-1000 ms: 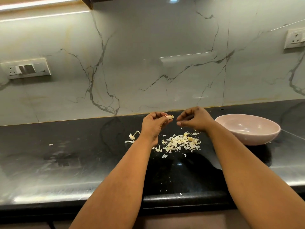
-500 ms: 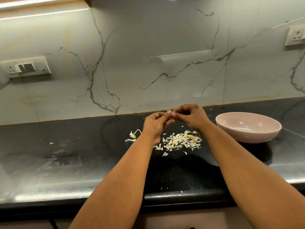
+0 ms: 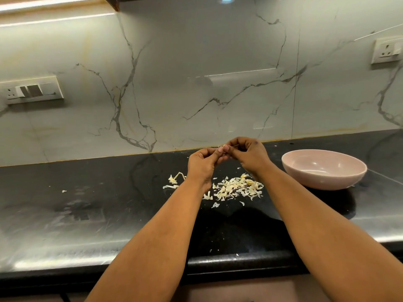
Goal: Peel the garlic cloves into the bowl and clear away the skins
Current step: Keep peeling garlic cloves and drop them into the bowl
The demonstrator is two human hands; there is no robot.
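Right hand (image 3: 250, 156) has closed in; left hand (image 3: 202, 164) meets it, both pinching one garlic clove (image 3: 224, 149).

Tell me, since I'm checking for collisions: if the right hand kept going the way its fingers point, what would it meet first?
The right hand points leftward at the left hand, whose fingertips it already appears to touch over the skins; depth is uncertain.

no text, label, brand or number can be read anywhere.
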